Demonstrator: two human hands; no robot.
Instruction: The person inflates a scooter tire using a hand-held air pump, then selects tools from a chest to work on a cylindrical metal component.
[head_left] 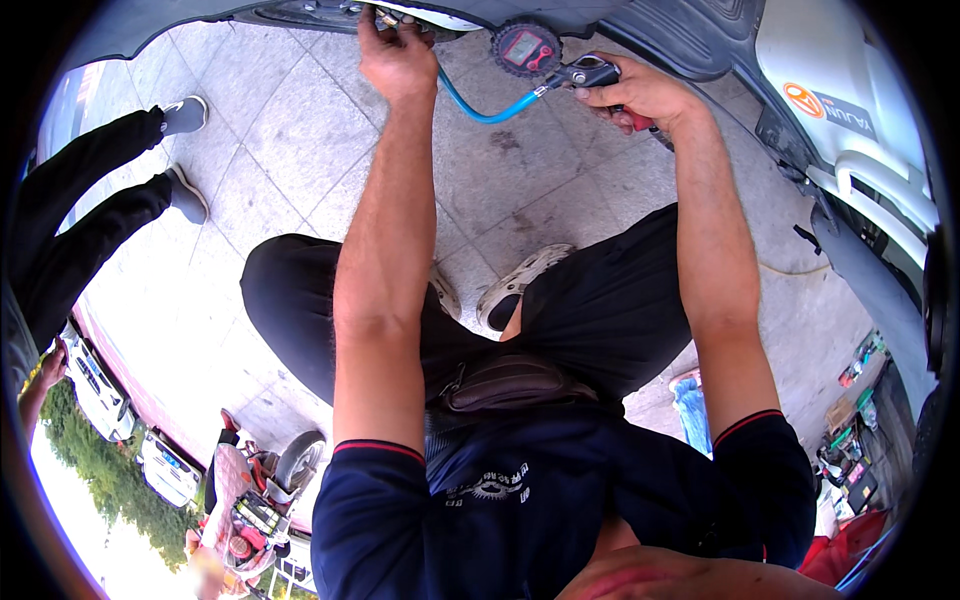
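My left hand (398, 62) is raised to the vehicle's underside at the top, fingers closed on a small metal hose fitting (390, 22). From there a blue hose (478, 114) curves down and up to an air inflator gun (585, 74) with a round digital gauge (525, 47) in a dark bumper and a red part below. My right hand (640, 95) grips this gun at the upper right, beside the dark underside and pale body panel (820, 55) of the vehicle. The valve under my left fingers is mostly hidden.
My crouched legs and shoes are below, on paved ground (270, 150). At left stands another person in dark trousers (80, 230). A motorbike (290, 470), another person and white cars (100, 385) are at lower left. Tools and boxes (850, 470) lie at lower right.
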